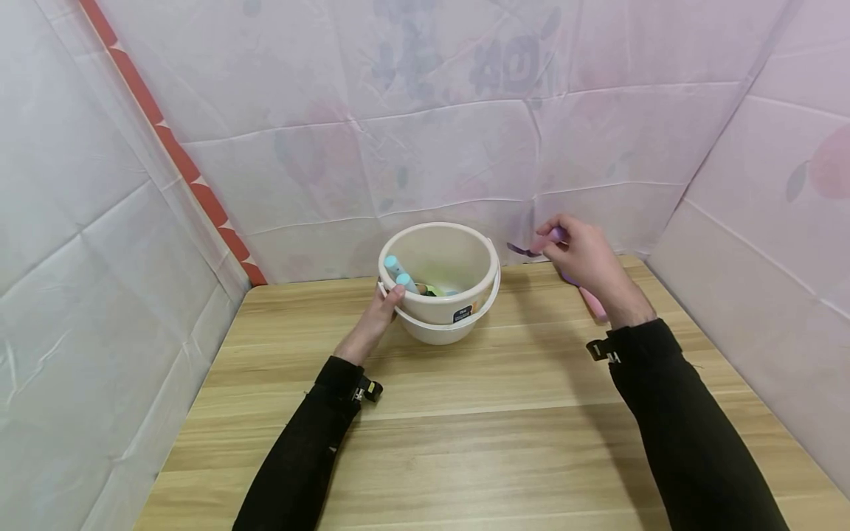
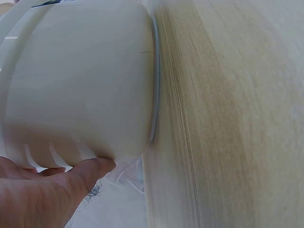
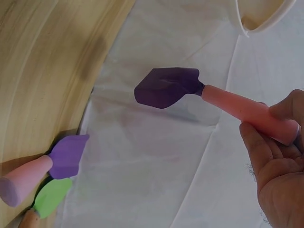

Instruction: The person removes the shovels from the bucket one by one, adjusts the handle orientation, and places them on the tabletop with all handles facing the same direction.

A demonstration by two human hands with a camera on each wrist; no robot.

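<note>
The left hand [image 1: 378, 313] grips the rim of the white bucket [image 1: 441, 284] near the desk's [image 1: 465, 428] far edge, likely to steady it. The right hand [image 1: 587, 262] pinches a pink-handled purple spatula [image 3: 228, 97] in the air just right of the bucket. Two more spatulas [image 3: 45, 178] lie by the desk's far right corner.
</note>
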